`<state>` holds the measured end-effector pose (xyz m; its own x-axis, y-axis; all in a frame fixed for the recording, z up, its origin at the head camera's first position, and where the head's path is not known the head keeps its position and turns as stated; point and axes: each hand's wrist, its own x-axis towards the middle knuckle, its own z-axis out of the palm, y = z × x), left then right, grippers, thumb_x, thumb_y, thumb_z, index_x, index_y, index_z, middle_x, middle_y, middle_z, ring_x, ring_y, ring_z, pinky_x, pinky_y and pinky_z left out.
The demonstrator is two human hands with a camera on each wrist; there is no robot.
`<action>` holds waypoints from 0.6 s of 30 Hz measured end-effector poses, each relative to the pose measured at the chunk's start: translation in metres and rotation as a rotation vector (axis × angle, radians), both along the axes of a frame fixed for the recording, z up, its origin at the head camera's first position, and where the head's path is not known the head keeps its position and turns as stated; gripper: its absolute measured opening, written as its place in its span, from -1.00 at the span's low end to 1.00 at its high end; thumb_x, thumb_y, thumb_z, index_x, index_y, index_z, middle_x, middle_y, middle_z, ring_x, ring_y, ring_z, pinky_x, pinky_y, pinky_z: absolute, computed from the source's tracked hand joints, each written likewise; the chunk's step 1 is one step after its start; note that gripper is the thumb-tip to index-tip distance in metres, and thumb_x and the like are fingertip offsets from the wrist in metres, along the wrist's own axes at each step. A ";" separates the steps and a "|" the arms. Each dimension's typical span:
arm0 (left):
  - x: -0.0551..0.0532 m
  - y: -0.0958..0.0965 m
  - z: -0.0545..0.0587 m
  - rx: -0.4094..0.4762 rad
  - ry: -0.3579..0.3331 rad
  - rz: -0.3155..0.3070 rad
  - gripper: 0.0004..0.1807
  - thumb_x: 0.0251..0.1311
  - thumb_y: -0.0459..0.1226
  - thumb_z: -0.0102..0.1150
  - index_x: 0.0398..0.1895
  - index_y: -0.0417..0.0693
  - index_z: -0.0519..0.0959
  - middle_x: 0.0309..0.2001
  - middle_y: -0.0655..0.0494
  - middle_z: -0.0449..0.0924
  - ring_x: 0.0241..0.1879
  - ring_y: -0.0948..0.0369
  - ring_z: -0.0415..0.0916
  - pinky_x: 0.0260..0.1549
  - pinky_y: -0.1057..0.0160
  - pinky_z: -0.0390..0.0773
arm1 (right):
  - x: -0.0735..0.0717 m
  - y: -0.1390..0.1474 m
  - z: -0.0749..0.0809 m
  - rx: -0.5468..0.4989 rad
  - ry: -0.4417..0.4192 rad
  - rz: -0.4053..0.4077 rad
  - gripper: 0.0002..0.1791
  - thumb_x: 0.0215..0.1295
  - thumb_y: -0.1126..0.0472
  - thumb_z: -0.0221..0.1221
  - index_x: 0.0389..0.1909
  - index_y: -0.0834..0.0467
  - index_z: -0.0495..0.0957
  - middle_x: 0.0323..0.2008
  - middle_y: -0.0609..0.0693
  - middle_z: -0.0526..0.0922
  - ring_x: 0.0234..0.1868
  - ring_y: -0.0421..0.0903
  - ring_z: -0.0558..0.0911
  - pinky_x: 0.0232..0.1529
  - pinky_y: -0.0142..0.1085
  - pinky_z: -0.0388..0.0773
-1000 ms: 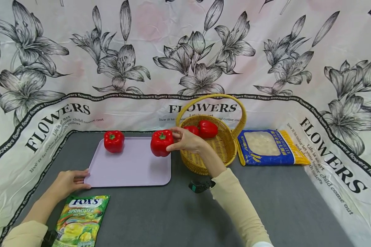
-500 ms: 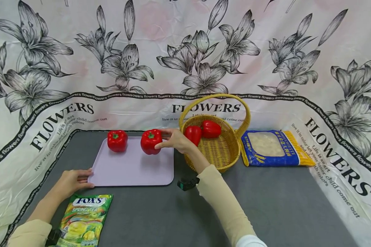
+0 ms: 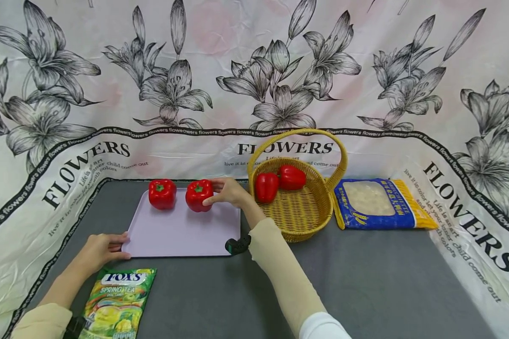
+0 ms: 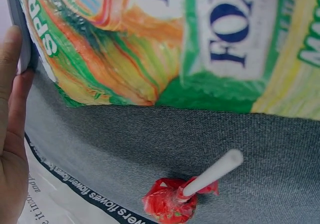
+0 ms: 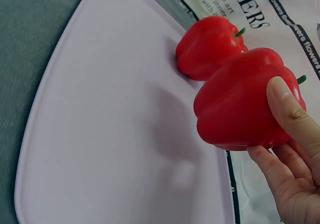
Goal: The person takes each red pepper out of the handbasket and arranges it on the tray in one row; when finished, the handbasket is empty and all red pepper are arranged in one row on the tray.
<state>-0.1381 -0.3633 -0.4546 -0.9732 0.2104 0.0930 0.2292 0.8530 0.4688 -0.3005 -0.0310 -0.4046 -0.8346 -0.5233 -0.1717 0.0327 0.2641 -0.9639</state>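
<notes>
A red bell pepper (image 3: 198, 195) with a green stem is pinched between the thumb and fingers of my right hand (image 3: 229, 192), over the back of a lilac tray (image 3: 174, 240). In the right wrist view the held pepper (image 5: 245, 104) casts a shadow on the tray. Another red bell pepper (image 3: 162, 194) sits at the tray's back left. My left hand (image 3: 103, 249) grips the tray's front left edge with thumb and fingers; the left wrist view shows its fingers (image 4: 15, 104) at the rim.
Right of the tray stands a yellow wicker basket (image 3: 303, 221) with a tall handle, two red peppers (image 3: 266, 187) inside. A blue and yellow pasta bag (image 3: 386, 205) lies beyond it. Nearer are a green Fox's candy bag (image 3: 116, 303) and a red-wrapped lollipop (image 4: 172, 201).
My right hand has carried the pepper leftward, away from the basket and closer to the other pepper over the tray. My left hand has stayed on the tray's edge.
</notes>
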 end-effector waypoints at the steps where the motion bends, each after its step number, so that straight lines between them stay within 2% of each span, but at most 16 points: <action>1: -0.001 0.000 0.001 -0.009 -0.006 0.001 -0.48 -0.19 -0.31 0.51 -0.15 -0.50 0.60 -0.04 -0.41 0.53 -0.24 -0.12 0.65 -0.31 0.08 0.61 | -0.001 -0.002 -0.001 0.001 -0.006 -0.009 -0.25 0.05 0.40 0.38 0.31 0.26 0.34 0.22 0.17 0.48 0.23 0.04 0.46 0.07 -0.22 0.51; 8: -0.005 0.003 0.005 0.002 -0.059 -0.009 -0.46 -0.18 -0.28 0.51 -0.15 -0.52 0.59 -0.02 -0.44 0.51 -0.22 -0.12 0.65 -0.30 0.07 0.61 | -0.009 -0.007 -0.011 -0.023 -0.052 -0.059 -0.23 0.01 0.44 0.39 0.31 0.23 0.35 0.25 0.15 0.46 0.27 0.04 0.42 0.17 -0.20 0.43; 18: -0.003 -0.002 0.002 0.005 -0.050 0.006 -0.46 -0.17 -0.26 0.52 -0.15 -0.49 0.61 -0.02 -0.41 0.52 -0.22 -0.10 0.65 -0.30 0.08 0.61 | -0.018 -0.016 -0.027 -0.065 -0.045 -0.011 -0.21 0.03 0.49 0.36 0.33 0.24 0.31 0.30 0.16 0.39 0.33 0.04 0.35 0.27 -0.18 0.30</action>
